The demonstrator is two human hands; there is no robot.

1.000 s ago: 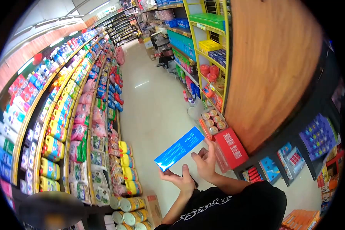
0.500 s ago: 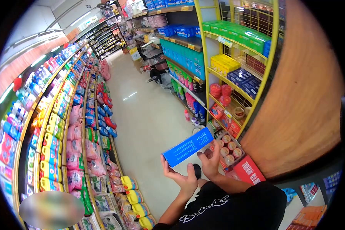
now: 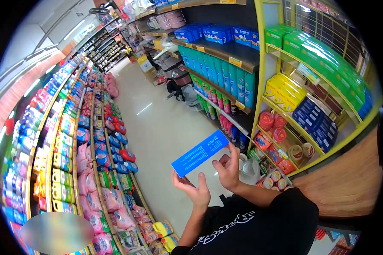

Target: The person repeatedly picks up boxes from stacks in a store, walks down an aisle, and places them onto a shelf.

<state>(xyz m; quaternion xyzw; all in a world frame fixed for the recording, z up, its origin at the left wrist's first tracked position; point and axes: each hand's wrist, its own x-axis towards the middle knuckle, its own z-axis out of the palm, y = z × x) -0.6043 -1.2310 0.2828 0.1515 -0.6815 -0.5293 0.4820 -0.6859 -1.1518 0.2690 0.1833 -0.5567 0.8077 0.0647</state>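
A long blue box [image 3: 200, 153] with small pale print is held up at a slant over the aisle floor. My left hand [image 3: 193, 189] supports its lower left end, the fingers behind the box and the thumb raised in front. At the upper right end, the fingers of my right hand [image 3: 228, 168] touch the box edge, with the thumb bent below it. Both hands are closed on the same box.
Shelves of bottles and pink bags [image 3: 86, 182] line the left side. On the right stands a yellow rack [image 3: 259, 76] with green, yellow and dark blue boxes. Round tubs [image 3: 276, 180] sit low beside it. A wooden surface [image 3: 349, 182] lies at the far right.
The view has turned toward the right-hand shelves, so the yellow rack appears larger and more of it shows. Both hands still hold the blue box, at nearly the same slant.
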